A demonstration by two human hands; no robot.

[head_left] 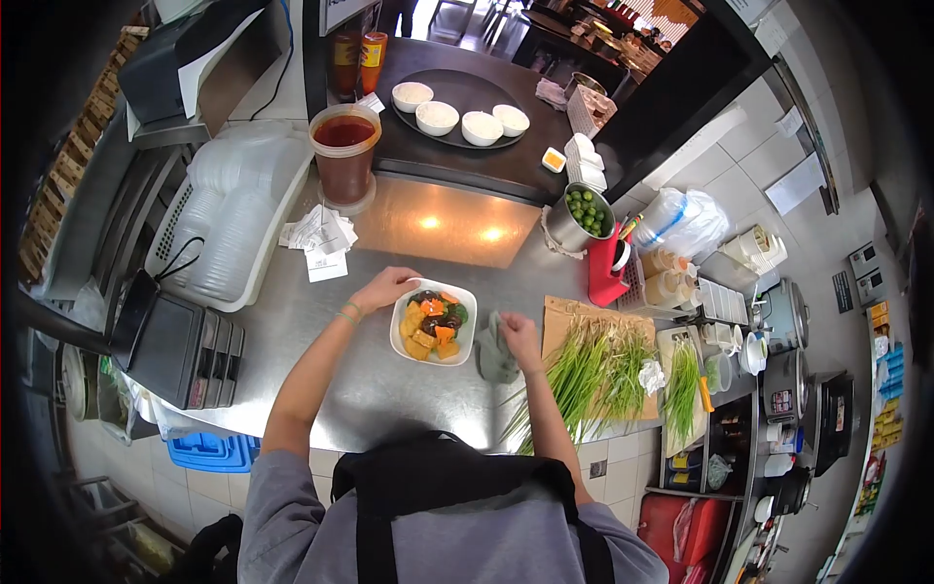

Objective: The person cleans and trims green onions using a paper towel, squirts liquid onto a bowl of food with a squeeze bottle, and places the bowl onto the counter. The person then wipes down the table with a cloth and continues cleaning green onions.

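Left hand (390,288) and right hand (520,337) reach over a silvery metal bench (368,394), long thin green stalks (584,382) to their right. Between the hands sits a white, rounded-square bowl (464,296) of food (436,326): the left touches its rim, grip unclear; the right clutches a crumpled grey cloth (497,360).

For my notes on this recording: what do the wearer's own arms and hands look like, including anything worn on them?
The left hand and right hand are both ungloved. Short grey sleeves leave the forearms uncovered. A thin yellowish band circles the left wrist; none shows on the right.
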